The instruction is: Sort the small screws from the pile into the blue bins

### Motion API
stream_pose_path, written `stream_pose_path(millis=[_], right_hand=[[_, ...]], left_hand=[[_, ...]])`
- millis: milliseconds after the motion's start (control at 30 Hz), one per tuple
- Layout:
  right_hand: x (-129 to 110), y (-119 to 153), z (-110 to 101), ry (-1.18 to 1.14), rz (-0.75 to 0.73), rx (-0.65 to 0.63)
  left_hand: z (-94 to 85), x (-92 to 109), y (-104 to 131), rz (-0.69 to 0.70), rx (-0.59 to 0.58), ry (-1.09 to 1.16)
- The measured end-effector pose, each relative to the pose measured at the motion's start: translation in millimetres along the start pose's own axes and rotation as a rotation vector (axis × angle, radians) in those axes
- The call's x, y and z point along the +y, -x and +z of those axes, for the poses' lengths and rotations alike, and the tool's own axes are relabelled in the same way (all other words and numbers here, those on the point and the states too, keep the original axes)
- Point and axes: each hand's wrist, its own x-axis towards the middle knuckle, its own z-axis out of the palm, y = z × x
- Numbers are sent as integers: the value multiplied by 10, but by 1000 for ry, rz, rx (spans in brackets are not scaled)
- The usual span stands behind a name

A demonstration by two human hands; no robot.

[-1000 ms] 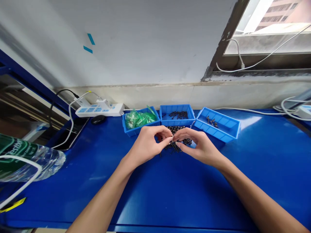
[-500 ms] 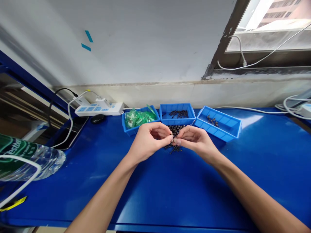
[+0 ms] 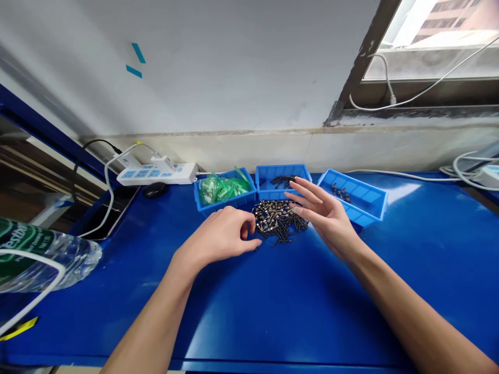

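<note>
A pile of small dark screws lies on the blue table between my hands. My left hand is at the pile's left edge, fingers loosely curled and thumb apart, with nothing visible between them. Over the pile's right side is my right hand, its fingers spread and holding nothing. Behind the pile stands a blue bin with dark screws inside, partly covered by the right fingertips. A second blue bin, set at an angle to the right, contains a few brownish screws.
A third blue bin at the left holds green and clear plastic bags. Further left are a white power strip, a black mouse-like object and a large water bottle. The wall rises behind the bins.
My hands were together over the pile, fingertips meeting. They have separated, the left going left and down, the right going right with fingers spreading. More of the pile shows.
</note>
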Motion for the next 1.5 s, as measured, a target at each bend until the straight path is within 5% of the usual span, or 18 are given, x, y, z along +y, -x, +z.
stream_pose_path(millis=[533,767,967,1100,1333,1500], right_hand=[[-83,15,-12,68,33,-17],[-83,1,-13,187,4,-39],[-135,60,33,454,-61,-248],[-116,87,62,375,-4,-314],[-27,35,21,211,172,-256],[29,0,9,89,23,1]], left_hand=[[109,40,-7,-42,-162,-80],[144,37,-24,259,-17,-4],[138,100,-71,253,171,348],[160,111,-75,217,249,480],[144,71,-65,223,174,335],[121,-35,-94,251,42,-41]])
